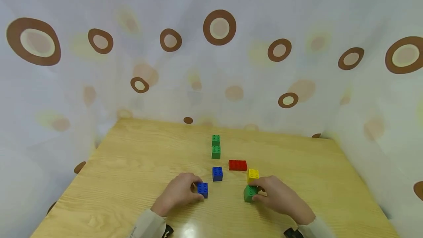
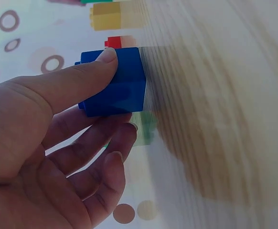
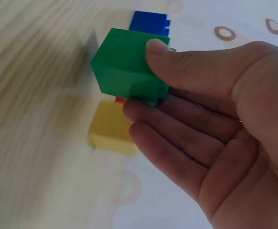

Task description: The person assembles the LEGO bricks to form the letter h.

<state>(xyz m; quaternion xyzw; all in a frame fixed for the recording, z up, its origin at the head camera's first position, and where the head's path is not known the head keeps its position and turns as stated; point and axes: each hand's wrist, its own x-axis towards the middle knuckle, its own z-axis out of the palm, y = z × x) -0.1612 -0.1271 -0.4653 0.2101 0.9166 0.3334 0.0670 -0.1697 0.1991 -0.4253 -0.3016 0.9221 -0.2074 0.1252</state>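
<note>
My left hand (image 1: 179, 193) pinches a blue block (image 1: 202, 190) with studs on top, thumb on its near side and fingers behind. In the left wrist view the thumb lies flat over the blue block (image 2: 115, 93), the lower fingers loosely curled beneath. My right hand (image 1: 277, 197) pinches a green block (image 1: 250, 194) between thumb and fingers. A yellow block (image 1: 253, 175) stands right behind that green block. In the right wrist view, the yellow block (image 3: 112, 129) shows below the held green block (image 3: 129, 64). Between the hands, a little farther back, sits another blue block (image 1: 217, 173).
A longer red block (image 1: 237, 165) lies behind the yellow one. Two green blocks, a nearer one (image 1: 216, 152) and a farther one (image 1: 216, 140), stand in line toward the back of the wooden table (image 1: 148, 146). A patterned white curtain (image 1: 198, 65) surrounds the table's back and sides.
</note>
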